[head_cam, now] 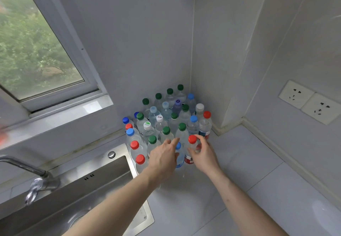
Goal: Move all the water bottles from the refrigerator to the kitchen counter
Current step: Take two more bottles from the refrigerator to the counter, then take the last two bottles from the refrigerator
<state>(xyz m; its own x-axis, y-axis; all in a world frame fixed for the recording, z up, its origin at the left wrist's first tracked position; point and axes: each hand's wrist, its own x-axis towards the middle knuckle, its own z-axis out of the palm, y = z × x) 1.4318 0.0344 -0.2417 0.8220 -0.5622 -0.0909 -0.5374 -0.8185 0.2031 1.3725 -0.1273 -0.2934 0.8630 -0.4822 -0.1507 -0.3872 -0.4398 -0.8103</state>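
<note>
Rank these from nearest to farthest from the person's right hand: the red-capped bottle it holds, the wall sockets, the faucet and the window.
1. Red-capped bottle: gripped in the right hand, at the cluster's front.
2. Wall sockets: up on the right wall.
3. Faucet: left, over the sink.
4. Window: upper left.

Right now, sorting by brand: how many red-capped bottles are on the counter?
5. Far red-capped bottle, middle one and near one beside the sink; held one in the right hand's grip; rightmost one by the wall. Others may be hidden.
</note>
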